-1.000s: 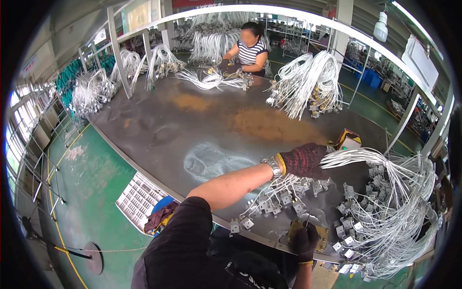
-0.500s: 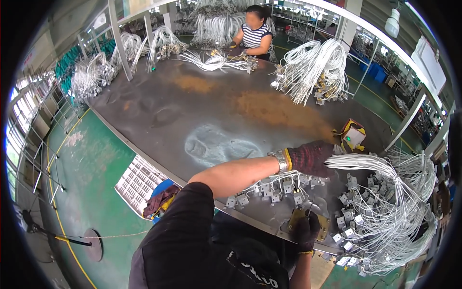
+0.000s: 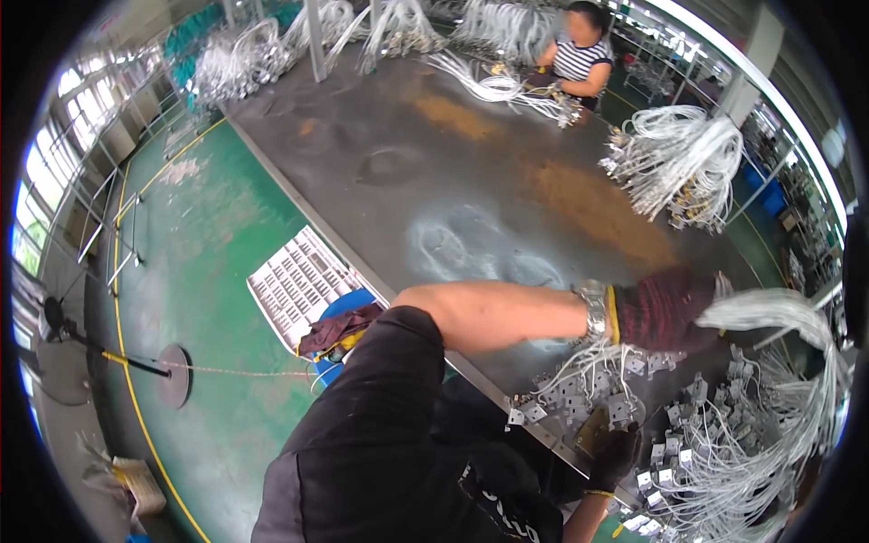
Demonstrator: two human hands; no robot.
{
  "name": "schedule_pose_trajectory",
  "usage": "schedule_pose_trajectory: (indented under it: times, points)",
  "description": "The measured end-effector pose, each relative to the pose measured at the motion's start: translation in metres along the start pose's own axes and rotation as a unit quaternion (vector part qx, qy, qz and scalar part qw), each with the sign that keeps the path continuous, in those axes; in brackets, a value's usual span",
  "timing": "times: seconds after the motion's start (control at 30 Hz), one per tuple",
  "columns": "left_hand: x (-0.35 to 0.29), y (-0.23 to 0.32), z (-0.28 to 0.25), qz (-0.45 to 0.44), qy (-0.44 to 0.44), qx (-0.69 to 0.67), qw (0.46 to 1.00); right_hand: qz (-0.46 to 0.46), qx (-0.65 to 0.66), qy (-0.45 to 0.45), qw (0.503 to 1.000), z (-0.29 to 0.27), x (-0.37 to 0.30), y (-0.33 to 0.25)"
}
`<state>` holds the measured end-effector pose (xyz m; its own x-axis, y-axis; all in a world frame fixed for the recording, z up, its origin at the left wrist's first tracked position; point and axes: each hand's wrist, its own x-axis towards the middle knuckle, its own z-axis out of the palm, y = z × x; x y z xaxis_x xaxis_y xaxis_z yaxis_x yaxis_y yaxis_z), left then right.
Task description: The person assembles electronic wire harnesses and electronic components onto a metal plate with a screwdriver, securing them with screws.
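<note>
My left hand (image 3: pixel 670 309), in a dark red knit glove below a metal watch, reaches across to the right and is closed at the end of a bundle of white cables (image 3: pixel 769 317). Motion blurs its fingertips. The bundle arches right and down into a large heap of white cables (image 3: pixel 760 462). My right hand (image 3: pixel 617 460), in a dark glove, is at the table's near edge against a brass-coloured plate (image 3: pixel 593 429); its fingers are too dark and blurred to make out. Beside it lie several small metal brackets (image 3: pixel 570 398) with white leads.
A large dark metal table (image 3: pixel 362 163) carries rust and whitish patches. Across it a person (image 3: pixel 584 63) handles white cables (image 3: pixel 493 86). Another cable pile (image 3: pixel 679 163) lies at the far right. A white slotted crate (image 3: pixel 303 281) with cloths (image 3: pixel 339 330) stands by the left edge.
The view has swung, so the table and far person appear farther right and the person higher. My left hand and the cable bundle stay together. The right hand stays by the brass-coloured plate.
</note>
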<state>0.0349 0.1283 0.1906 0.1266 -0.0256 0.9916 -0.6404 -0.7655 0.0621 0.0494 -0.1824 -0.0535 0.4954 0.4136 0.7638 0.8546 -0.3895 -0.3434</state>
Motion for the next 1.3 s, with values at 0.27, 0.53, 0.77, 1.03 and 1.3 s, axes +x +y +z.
schedule_pose_trajectory:
  times: [0.27,0.53,0.77,1.03,1.3]
  points:
    - [0.031,-0.148,-0.381,-0.07,-0.213,0.526,0.821,0.466,0.293,0.045,0.833,-0.015,0.018,-0.043]
    - [0.02,-0.134,-0.584,-0.426,-0.1,0.731,0.523,0.535,0.392,0.037,0.747,-0.003,0.014,-0.021]
    - [-0.226,-0.155,-0.374,-0.485,-0.282,0.57,0.6,0.505,0.426,-0.035,0.75,-0.003,0.007,-0.031]
    - [-0.244,-0.067,-0.049,-0.306,-0.261,0.266,0.876,0.45,0.347,-0.169,0.805,-0.03,0.017,-0.042]
    - [-0.214,-0.012,0.016,-0.168,-0.391,0.159,0.891,0.38,0.056,-0.106,0.917,-0.13,0.019,-0.002]
